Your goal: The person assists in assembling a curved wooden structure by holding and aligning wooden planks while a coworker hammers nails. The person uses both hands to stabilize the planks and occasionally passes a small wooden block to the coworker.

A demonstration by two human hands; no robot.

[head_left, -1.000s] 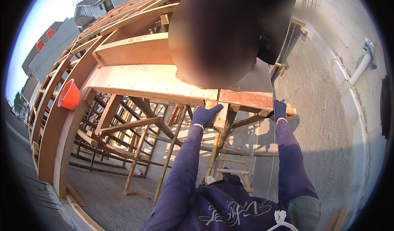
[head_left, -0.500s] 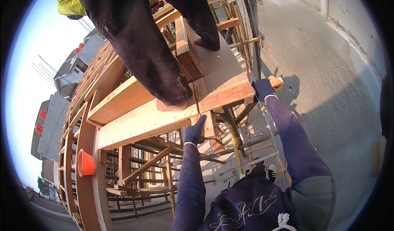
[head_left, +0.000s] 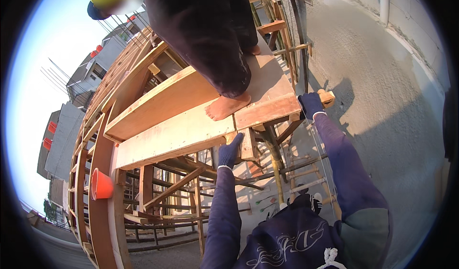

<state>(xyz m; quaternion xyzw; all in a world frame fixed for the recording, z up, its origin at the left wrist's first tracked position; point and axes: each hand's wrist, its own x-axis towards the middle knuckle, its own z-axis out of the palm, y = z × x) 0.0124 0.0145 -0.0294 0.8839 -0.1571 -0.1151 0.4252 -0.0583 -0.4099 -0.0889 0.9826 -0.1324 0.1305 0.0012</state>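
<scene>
My left hand (head_left: pixel 230 151), in a dark blue glove, is closed at a short timber (head_left: pixel 247 144) jutting out under the front edge of the wooden formwork platform (head_left: pixel 167 136). Its thumb points up; the fingertips are hidden. My right hand (head_left: pixel 311 104), gloved alike, wraps a timber end (head_left: pixel 327 98) just beyond the platform's right corner. Between the hands, a reddish board (head_left: pixel 268 111) forms part of the platform's front edge. Close above my left hand, a co-worker's bare foot (head_left: pixel 227 107) presses on the platform, and the other foot stands farther back.
A long side board (head_left: pixel 155 104) rises along the platform's left part. An orange bucket (head_left: pixel 101 184) hangs at the left post. Below are bamboo poles and a ladder (head_left: pixel 306 177). Rough grey concrete (head_left: pixel 377 106) lies to the right, beside a block wall (head_left: pixel 420 27).
The co-worker's legs and near foot have shifted right along the platform, uncovering more of the long side board. Both my hands keep their places on the timber.
</scene>
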